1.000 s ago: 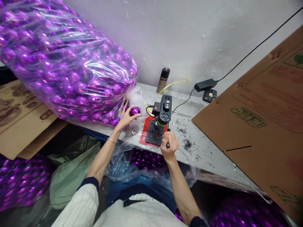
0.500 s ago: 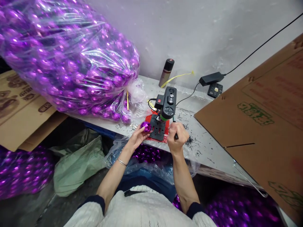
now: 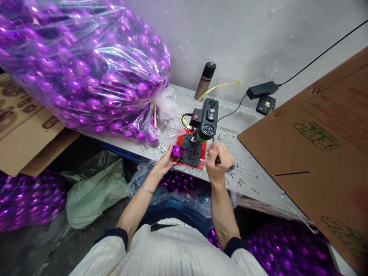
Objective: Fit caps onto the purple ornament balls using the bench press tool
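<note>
My left hand [image 3: 166,161] holds a shiny purple faceted bauble [image 3: 177,151] at its fingertips, by the left edge of a small black machine [image 3: 207,119]. That machine stands on a slotted black base plate [image 3: 191,155], with a red sheet [image 3: 203,151] under it. On the machine's right, my right hand [image 3: 220,160] is closed in a fist around a black handle [image 3: 217,160]. Most of the handle is hidden by the fingers, so I cannot tell whether it belongs to the machine.
A big clear bag of purple baubles [image 3: 94,80] lies at the left. Behind the machine stand a spray can [image 3: 205,81] and a power adapter [image 3: 262,90]. Dark bits are scattered on the worktop [image 3: 247,180]. A cardboard box [image 3: 322,161] fills the right; an open plastic bag [image 3: 143,180] hangs below.
My left hand and the bauble have shifted slightly left of the base plate. My right fist stays round the handle, a little farther from the plate. The view has shifted slightly.
</note>
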`<act>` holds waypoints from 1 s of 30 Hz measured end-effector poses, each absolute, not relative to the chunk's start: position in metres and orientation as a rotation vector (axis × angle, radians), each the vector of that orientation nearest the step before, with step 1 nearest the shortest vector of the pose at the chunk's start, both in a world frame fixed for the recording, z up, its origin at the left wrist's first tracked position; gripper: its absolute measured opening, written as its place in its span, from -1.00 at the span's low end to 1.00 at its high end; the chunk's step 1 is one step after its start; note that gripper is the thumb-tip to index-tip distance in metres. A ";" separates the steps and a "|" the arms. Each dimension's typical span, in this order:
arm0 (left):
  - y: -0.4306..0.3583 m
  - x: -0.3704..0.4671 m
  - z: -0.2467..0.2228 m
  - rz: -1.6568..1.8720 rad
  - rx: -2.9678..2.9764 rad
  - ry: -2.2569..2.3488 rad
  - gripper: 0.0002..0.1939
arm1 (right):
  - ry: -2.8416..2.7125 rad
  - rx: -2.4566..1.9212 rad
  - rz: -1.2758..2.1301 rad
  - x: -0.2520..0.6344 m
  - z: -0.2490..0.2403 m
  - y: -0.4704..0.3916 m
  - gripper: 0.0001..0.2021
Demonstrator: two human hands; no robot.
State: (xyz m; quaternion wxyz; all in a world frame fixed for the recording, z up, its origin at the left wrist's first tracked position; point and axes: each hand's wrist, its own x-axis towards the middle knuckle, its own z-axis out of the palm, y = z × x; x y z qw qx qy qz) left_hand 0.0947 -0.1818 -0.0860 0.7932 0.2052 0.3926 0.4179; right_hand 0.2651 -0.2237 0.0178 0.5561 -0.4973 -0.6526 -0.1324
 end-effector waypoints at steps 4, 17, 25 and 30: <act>-0.181 0.097 -0.083 0.947 0.340 0.767 -0.71 | -1.529 -1.218 -0.276 0.265 0.026 -0.222 -0.66; -0.171 0.128 -0.090 1.195 0.735 0.954 -0.42 | -1.578 -1.164 -0.324 0.265 0.025 -0.226 -0.69; -0.172 0.136 -0.105 1.176 1.347 1.123 -0.44 | -1.612 -1.130 -0.352 0.264 0.023 -0.229 -0.73; -0.172 0.138 -0.111 1.099 1.674 1.204 -0.37 | -1.610 -1.131 -0.360 0.264 0.022 -0.230 -0.76</act>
